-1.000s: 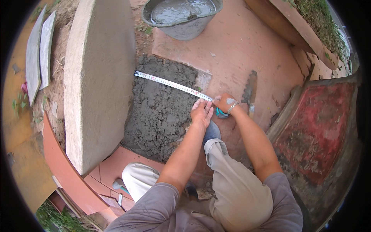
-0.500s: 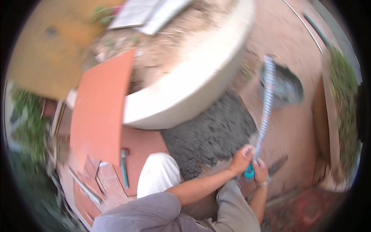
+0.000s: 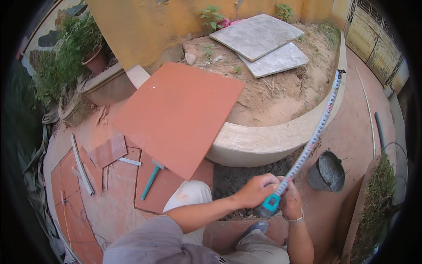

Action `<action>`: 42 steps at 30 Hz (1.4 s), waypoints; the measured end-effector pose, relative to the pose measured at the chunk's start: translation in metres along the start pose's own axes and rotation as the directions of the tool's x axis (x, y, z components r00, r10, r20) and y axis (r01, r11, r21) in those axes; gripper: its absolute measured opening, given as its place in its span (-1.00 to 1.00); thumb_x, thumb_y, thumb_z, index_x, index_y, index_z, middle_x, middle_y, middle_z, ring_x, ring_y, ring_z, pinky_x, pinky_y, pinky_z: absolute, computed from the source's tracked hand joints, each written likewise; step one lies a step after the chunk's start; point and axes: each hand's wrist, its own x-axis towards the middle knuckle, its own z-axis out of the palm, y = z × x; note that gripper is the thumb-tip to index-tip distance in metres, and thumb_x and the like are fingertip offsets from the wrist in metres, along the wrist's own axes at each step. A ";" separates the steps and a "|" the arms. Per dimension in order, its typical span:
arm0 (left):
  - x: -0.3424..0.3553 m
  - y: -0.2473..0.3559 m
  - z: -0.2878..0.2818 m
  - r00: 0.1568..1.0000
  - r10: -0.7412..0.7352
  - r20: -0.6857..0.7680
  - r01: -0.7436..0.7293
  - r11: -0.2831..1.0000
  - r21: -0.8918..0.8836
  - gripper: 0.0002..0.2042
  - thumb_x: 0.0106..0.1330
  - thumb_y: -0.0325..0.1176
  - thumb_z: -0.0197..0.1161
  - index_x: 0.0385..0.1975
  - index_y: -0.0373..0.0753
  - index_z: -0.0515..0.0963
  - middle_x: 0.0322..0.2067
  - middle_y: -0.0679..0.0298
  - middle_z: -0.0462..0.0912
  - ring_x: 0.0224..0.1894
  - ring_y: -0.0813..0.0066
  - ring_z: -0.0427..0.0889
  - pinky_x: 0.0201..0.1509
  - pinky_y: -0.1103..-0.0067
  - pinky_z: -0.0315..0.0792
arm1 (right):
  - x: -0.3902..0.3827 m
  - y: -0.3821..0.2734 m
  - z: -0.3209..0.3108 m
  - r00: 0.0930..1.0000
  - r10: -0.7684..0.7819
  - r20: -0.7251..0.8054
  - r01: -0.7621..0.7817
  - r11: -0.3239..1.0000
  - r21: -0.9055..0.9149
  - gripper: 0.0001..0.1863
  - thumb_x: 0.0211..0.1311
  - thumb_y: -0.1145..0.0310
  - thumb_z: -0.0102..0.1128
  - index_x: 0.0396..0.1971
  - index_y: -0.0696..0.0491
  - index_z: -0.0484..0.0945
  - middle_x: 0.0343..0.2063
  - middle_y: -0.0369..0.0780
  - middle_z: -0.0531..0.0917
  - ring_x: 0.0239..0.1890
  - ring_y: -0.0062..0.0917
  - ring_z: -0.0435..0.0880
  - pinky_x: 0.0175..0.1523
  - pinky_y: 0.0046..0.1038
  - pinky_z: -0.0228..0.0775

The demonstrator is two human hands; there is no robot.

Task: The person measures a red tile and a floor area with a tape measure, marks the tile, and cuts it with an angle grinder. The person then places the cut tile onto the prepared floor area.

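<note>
Both hands are at a tape measure with a teal-and-dark case [image 3: 270,203], held low in front of me. Its white blade [image 3: 313,140] is drawn out and slants up to the right, with the tip over the curved planter rim [image 3: 263,137]. My left hand [image 3: 257,190] is closed at the case and the blade's root. My right hand [image 3: 291,201] is closed beside it from the right; its fingertips are partly hidden. Beyond the hands lies a bed of wet grey mortar [image 3: 233,180], partly covered by my arm. A large red tile [image 3: 180,116] leans against the planter to the left.
A mallet with a teal handle [image 3: 150,181] lies on the laid tiles at left, near cut tile pieces [image 3: 107,149] and a metal strip [image 3: 81,165]. A black bucket [image 3: 326,171] stands at right. Two grey slabs [image 3: 257,35] rest on the planter soil.
My view has swung, so the planter, tile and bucket sit elsewhere in it. Both hands still hold the tape measure; its extended blade now slants further right. The trowel near my right hand is out of sight.
</note>
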 end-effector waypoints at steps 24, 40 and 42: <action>-0.208 0.040 -0.251 0.486 -0.425 -0.764 0.307 0.901 -0.307 -0.92 0.35 -0.53 0.24 -0.27 -0.40 0.63 -0.43 0.11 0.73 -0.40 0.34 0.79 -0.34 0.49 0.67 | 0.413 0.064 0.135 0.914 -0.194 0.356 0.405 0.377 -0.833 -0.64 0.19 0.39 0.29 0.02 0.07 0.64 -0.20 -0.07 0.74 -0.14 -0.26 0.74 0.01 -0.30 0.57; -0.201 0.047 -0.243 0.468 -0.458 -0.756 0.323 0.885 -0.337 -0.86 0.33 -0.40 0.31 -0.24 -0.34 0.64 -0.40 0.14 0.75 -0.43 0.49 0.72 -0.34 0.58 0.58 | 0.440 0.134 0.125 0.826 -0.431 0.364 0.525 0.349 -0.776 -0.89 0.25 0.50 0.24 -0.23 0.08 0.64 -0.28 -0.13 0.71 -0.18 -0.26 0.70 -0.01 -0.27 0.52; -0.200 0.046 -0.242 0.461 -0.475 -0.749 0.317 0.877 -0.361 -0.86 0.33 -0.40 0.32 -0.23 -0.34 0.64 -0.39 0.14 0.75 -0.44 0.50 0.72 -0.35 0.59 0.58 | 0.435 0.127 0.129 0.878 -0.354 0.323 0.458 0.423 -0.782 -0.90 0.23 0.51 0.27 -0.26 0.07 0.65 -0.26 -0.14 0.72 -0.14 -0.27 0.70 0.03 -0.29 0.51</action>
